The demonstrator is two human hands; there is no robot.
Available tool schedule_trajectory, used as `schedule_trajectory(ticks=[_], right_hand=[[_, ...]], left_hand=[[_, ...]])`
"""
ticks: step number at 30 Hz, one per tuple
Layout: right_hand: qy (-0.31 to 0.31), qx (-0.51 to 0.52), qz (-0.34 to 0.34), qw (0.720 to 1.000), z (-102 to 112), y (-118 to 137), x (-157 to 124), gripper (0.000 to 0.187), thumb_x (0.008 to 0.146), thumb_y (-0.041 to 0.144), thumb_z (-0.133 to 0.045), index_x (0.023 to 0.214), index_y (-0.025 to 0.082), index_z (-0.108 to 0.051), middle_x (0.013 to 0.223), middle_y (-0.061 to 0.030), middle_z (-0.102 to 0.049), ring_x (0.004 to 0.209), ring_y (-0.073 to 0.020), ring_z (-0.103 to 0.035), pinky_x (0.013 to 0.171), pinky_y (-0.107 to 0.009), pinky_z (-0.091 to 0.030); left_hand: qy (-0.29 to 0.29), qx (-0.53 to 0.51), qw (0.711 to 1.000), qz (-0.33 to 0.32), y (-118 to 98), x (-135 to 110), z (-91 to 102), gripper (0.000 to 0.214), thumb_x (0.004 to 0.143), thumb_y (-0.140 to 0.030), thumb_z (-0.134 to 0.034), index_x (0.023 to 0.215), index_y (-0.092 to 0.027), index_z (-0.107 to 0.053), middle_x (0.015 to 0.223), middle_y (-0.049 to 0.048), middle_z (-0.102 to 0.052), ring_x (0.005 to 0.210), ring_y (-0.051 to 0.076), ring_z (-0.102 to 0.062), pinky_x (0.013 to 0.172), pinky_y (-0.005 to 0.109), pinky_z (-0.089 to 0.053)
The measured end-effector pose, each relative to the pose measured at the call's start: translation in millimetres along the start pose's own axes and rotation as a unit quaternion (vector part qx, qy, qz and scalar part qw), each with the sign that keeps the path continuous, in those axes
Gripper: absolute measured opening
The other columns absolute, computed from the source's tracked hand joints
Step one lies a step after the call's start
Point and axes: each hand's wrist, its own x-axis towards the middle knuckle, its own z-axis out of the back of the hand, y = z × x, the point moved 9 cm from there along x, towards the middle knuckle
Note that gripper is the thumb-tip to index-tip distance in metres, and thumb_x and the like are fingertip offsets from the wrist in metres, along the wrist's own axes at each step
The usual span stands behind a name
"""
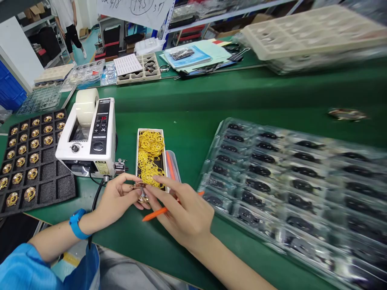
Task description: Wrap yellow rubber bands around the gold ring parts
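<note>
My left hand (122, 195) pinches a small rose-gold watch case (142, 192) between thumb and fingers, just in front of a white box. My right hand (184, 211) grips an orange pen-like stick (157, 213) that lies across under its fingers, its pointed end toward the left. The right fingertips are also at the watch case and partly hide it. Thin yellow rings (149, 155) are heaped in the white box (164, 139). Beside the box, a clear lidded container (177, 167) holds another orange stick.
A white tape dispenser (102, 161) stands left of the box. Further left, a black foam tray (56, 189) carries several gold round parts. A clear plastic tray (223, 125) of dark parts fills the right. One gold part (347, 114) lies behind it. Another person (65, 20) stands in the background.
</note>
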Motion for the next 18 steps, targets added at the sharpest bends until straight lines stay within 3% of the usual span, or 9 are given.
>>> schedule_trajectory(ticks=[5,10,18], right_hand=[[0.043,0.058,0.018,0.997,-9.4,-2.4,-5.0,0.008,0.089,0.009,-0.06,0.094,0.014,-0.062,0.083,-0.01,-0.075,0.069,-0.0176,-0.068,0.062,-0.027,-0.051],[0.057,0.076,0.052,0.994,-10.6,1.3,-9.6,0.012,0.089,0.007,-0.057,0.099,0.014,-0.061,0.083,-0.0109,-0.075,0.07,-0.0182,-0.07,0.064,-0.029,-0.055],[0.044,0.091,0.067,0.993,-7.2,2.7,-4.5,0.009,0.091,0.008,-0.056,0.094,0.015,-0.06,0.079,-0.0098,-0.075,0.062,-0.0158,-0.067,0.055,-0.026,-0.051]], left_hand=[[-0.015,0.029,0.999,-0.01,-0.3,-5.3,0.5,0.038,0.072,-0.038,-0.076,0.096,-0.016,-0.058,0.059,-0.005,-0.065,0.054,0.011,-0.065,0.06,0.022,-0.054],[-0.021,0.055,0.998,-0.027,0.8,-7.0,1.6,0.032,0.074,-0.029,-0.072,0.101,-0.017,-0.058,0.058,-0.0055,-0.062,0.053,0.011,-0.064,0.058,0.022,-0.054],[-0.019,0.097,0.993,-0.064,-3.7,-9.7,0.6,0.022,0.078,-0.021,-0.063,0.099,-0.016,-0.06,0.061,-0.0038,-0.061,0.058,0.012,-0.066,0.063,0.024,-0.056]])
